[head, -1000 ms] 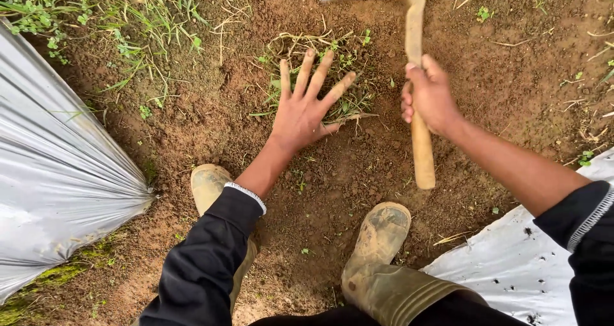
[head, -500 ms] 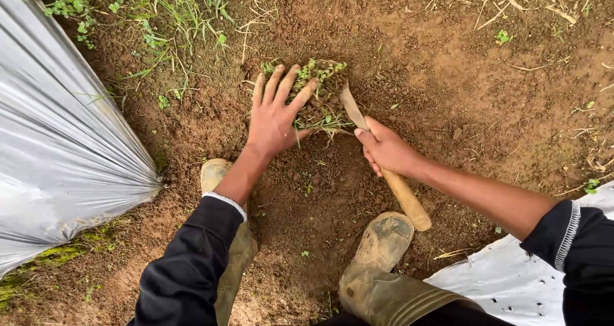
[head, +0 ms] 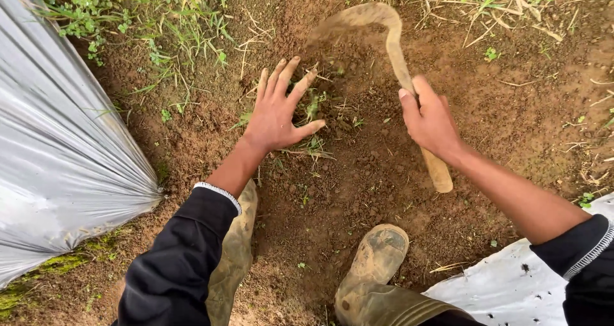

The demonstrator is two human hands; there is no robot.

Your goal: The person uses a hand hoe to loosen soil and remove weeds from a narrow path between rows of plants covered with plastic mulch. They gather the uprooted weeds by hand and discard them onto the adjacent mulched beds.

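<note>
Head view, looking down on bare brown soil point(head: 384, 191). The left hand point(head: 278, 111) is laid palm down on the ground, its fingers point(head: 279, 76) spread wide and pressed against a small clump of weeds point(head: 314, 105) with loosened roots and earth; nothing is gripped by it. The clump is seen near the middle of the soil patch, just beyond the fingertips and beside the thumb.

The right hand point(head: 430, 118) is closed around the wooden handle point(head: 435, 166) of a curved hand hoe point(head: 384, 38). The butt of the handle is seen below the fist, pointing toward the near right corner of the patch. The muddy, hooked blade point(head: 348, 20) is raised above the soil beyond the weeds, toward the far edge, and is blurred; whether it touches the ground cannot be told.

Two mud-caked rubber boots are shown at the near edge: the left boot point(head: 235, 255) beneath the left forearm, the right boot point(head: 377, 262) below the hoe handle. Both arms are covered by dark sleeves point(head: 179, 268) with a pale cuff stripe.

Grey plastic sheeting point(head: 57, 159) is stretched along the left edge of the soil, and white sheeting with small holes point(head: 505, 287) occupies the near right corner. Green grass point(head: 147, 19) is found at the far left corner, and dry straw point(head: 486, 3) along the far right edge.
</note>
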